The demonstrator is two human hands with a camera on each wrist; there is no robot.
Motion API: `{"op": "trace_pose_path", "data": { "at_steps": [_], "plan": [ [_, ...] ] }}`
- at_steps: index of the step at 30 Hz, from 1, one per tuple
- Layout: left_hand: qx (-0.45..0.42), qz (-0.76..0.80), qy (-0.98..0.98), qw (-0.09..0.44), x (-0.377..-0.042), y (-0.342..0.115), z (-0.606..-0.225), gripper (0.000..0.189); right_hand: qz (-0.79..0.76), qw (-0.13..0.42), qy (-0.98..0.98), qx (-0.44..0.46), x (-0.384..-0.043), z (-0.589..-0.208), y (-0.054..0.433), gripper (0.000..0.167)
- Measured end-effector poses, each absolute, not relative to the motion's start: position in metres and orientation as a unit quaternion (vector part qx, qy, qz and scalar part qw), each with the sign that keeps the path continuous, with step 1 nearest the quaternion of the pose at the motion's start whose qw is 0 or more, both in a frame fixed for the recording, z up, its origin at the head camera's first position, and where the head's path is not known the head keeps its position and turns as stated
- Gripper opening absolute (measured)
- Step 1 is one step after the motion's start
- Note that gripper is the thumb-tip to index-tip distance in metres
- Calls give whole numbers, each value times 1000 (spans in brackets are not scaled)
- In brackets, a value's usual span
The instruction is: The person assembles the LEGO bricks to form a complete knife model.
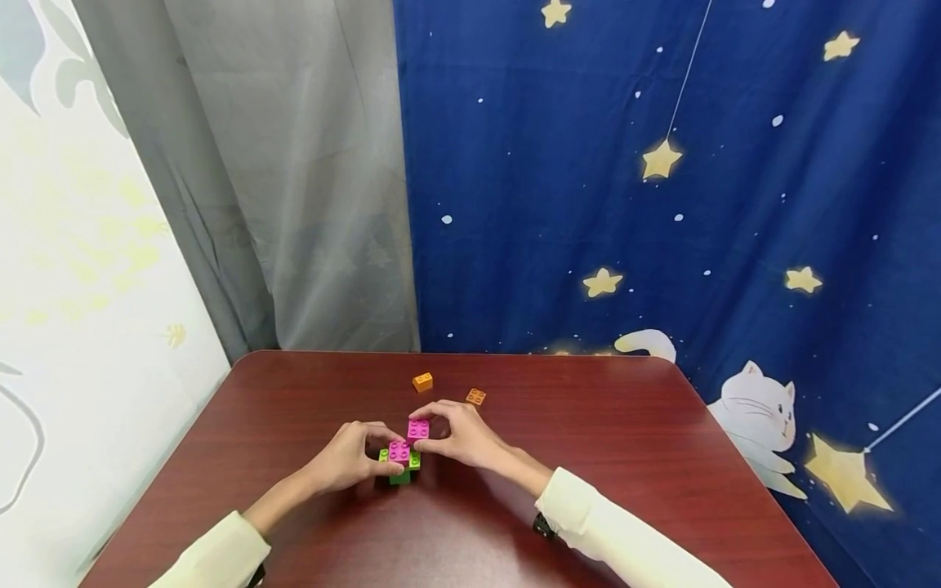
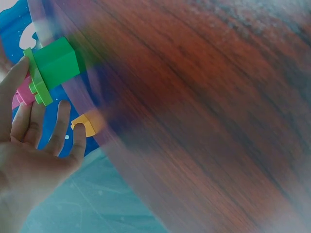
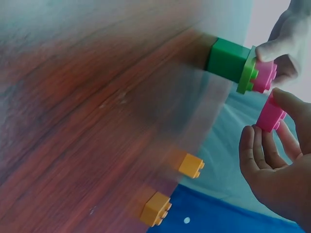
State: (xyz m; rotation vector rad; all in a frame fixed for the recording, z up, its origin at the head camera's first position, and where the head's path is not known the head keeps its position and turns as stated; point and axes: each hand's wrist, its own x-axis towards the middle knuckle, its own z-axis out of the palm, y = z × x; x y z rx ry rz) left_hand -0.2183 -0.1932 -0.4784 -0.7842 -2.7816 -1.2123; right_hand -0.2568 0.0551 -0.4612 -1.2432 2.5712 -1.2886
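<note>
A stack of toy building bricks stands on the table: a dark green block (image 2: 57, 60) at the bottom, a lime green plate (image 3: 247, 70) across it, and a pink brick (image 1: 398, 451) on top. Thumb and fingertips of my left hand (image 1: 345, 459) pinch the stack's pink brick from its sides. Just beyond it, my right hand (image 1: 465, 437) pinches a second pink brick (image 3: 270, 114) between thumb and fingers. In the right wrist view a small gap separates the two pink bricks.
Farther back on the reddish-brown table (image 1: 588, 457) lie two orange bricks: one (image 1: 422, 381) beyond the stack, the other (image 1: 475, 396) behind my right hand. A grey curtain (image 1: 316, 245) and a blue starry curtain (image 1: 529, 245) hang past the far edge.
</note>
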Motion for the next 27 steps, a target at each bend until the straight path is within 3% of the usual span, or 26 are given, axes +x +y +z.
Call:
{"op": "trace_pose_path", "data": {
  "at_steps": [9,18,27],
  "plan": [
    [-265,-387,-883,13,-218,-193,-479,27,-411,13,810,-418,-245,-457,40,38],
    [-263,-397,-879,7,-217,-194,-481,25,-370,-26,812,-450,-242,-461,30,37],
    [-261,-389,-883,8,-218,-195,-481,23,-386,-6,814,-433,-242,-465,30,36]
  ]
}}
